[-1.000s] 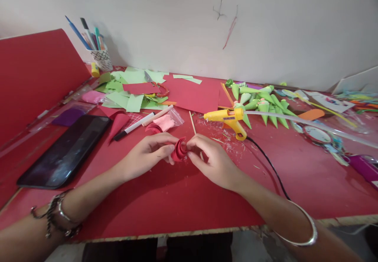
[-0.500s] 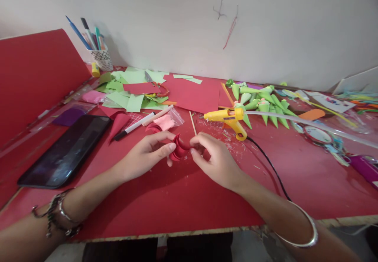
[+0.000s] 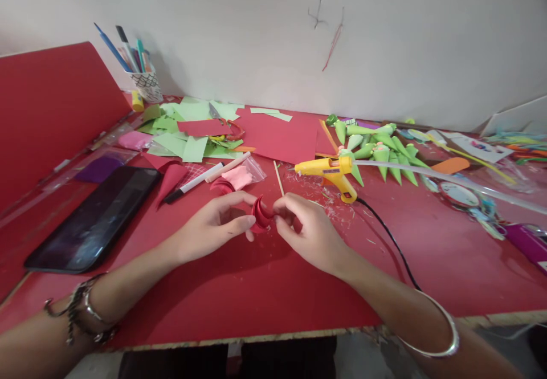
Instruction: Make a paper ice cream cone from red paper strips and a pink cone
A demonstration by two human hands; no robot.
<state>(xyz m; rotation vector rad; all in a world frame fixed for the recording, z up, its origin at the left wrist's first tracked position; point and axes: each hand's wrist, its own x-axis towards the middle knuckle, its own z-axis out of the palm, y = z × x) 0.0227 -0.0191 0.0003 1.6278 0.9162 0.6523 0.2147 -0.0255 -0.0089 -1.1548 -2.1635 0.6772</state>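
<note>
A curled red paper piece (image 3: 260,218) with several curved layers is between my two hands, just above the table. The thumb and fingers of my left hand (image 3: 222,222) close on its left side. My right hand (image 3: 310,231) pinches its right edge between thumb and forefinger. A thin wooden stick (image 3: 278,177) runs up from behind the right fingers; its lower end is hidden, and I cannot tell if the hand touches it. Another red curled strip (image 3: 222,186) lies beyond the left hand, beside some pink crumpled material (image 3: 240,178).
A yellow glue gun (image 3: 331,169) with a long glue stick and black cord (image 3: 391,239) lies right. Green paper cones (image 3: 384,145) are behind it. At left are a phone (image 3: 96,219), a marker (image 3: 194,183) and a red paper cone (image 3: 171,179). Scissors (image 3: 233,130) lie among green paper scraps (image 3: 171,139).
The red curled paper has shifted slightly right and turned a little, with the left hand following it. My right hand stays almost in place. The things on the table have not moved.
</note>
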